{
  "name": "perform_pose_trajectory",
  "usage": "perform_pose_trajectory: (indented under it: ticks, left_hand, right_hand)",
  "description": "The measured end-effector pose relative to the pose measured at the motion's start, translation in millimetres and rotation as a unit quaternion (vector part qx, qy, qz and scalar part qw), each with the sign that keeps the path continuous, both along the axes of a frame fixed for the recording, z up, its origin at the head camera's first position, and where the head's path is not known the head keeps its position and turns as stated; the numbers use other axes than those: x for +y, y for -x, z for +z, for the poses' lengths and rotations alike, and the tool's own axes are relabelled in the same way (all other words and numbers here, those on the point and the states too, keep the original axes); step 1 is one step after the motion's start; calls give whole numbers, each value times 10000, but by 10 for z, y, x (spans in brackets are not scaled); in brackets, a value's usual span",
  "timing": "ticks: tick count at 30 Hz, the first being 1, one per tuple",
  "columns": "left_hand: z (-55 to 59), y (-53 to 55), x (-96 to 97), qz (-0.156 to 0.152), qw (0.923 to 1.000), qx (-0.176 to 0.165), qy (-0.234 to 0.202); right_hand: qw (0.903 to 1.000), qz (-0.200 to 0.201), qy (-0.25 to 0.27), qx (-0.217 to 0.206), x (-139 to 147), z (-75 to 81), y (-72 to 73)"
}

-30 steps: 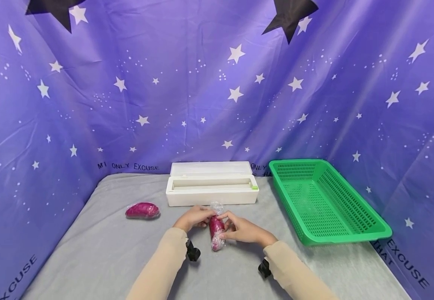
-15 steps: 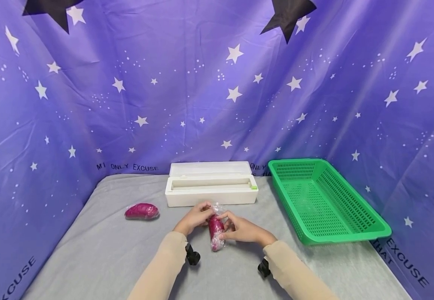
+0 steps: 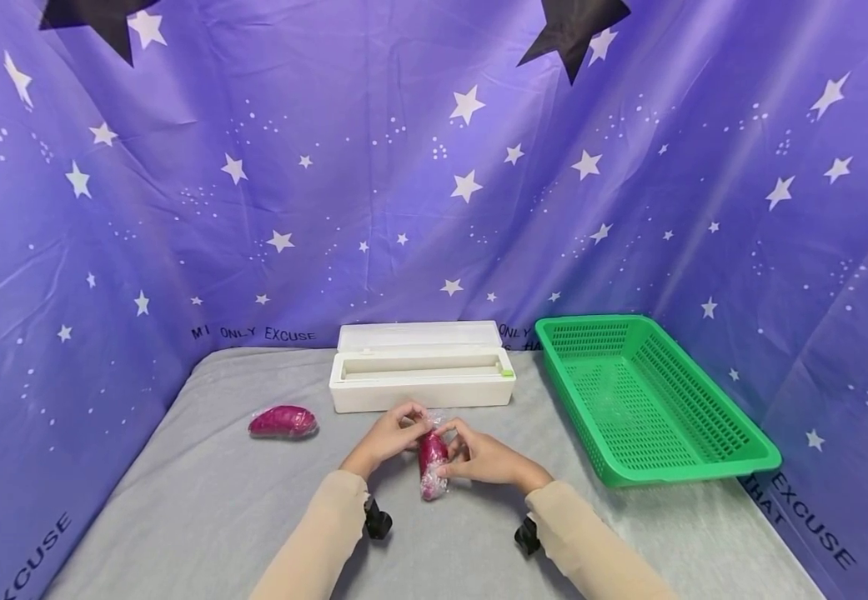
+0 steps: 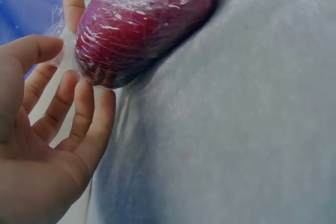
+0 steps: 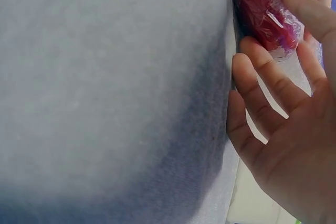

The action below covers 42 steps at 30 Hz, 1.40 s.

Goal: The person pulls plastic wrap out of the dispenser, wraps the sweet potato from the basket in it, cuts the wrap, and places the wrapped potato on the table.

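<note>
A purple-red sweet potato (image 3: 432,452) in cling film lies lengthwise between the hands in the head view. At its far end the left hand (image 3: 388,435) pinches the loose cling film (image 4: 56,40) between thumb and index finger. Its other fingers reach under that end in the left wrist view. The right hand (image 3: 489,458) holds the sweet potato from the right, thumb on the wrapped near part and index finger by the far end. In the right wrist view its remaining fingers spread beside the wrap. Another wrapped sweet potato (image 3: 283,422) lies to the left.
A white cling film dispenser (image 3: 422,396) with its lid raised and a green slider (image 3: 507,373) stands just beyond the hands. To the right is a green perforated basket (image 3: 684,477). A starry purple curtain (image 3: 373,208) encloses the grey-covered table (image 3: 178,500).
The left wrist has shifted slightly left, and the left index finger has lifted over the film end. The right hand stays in place on the sweet potato.
</note>
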<state>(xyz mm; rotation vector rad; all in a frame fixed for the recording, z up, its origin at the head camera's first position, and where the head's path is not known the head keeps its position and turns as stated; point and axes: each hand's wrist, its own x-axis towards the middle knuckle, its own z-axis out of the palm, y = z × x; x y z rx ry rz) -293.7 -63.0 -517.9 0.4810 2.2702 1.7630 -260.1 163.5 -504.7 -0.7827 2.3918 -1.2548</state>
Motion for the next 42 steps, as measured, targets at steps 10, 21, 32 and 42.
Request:
perform_pose_trajectory:
  ticks: [10,21,32,42]
  left_hand:
    - [18,-76,-82,-345,9860,1416,808]
    - [102,-163,-213,-1030,9843,1114,904]
    - [32,-173,-216,-1138,9801,1228,1062]
    - [-1,-143,-225,-1186,9820,1211,837]
  right_hand:
    - [9984,-510,144,-208,-9,-37,2]
    - [9991,-298,78,-307,12,-40,40]
    - [9995,-166,225,-128,7,-85,14]
    - [9987,-87,493,-121,-22,-114,10]
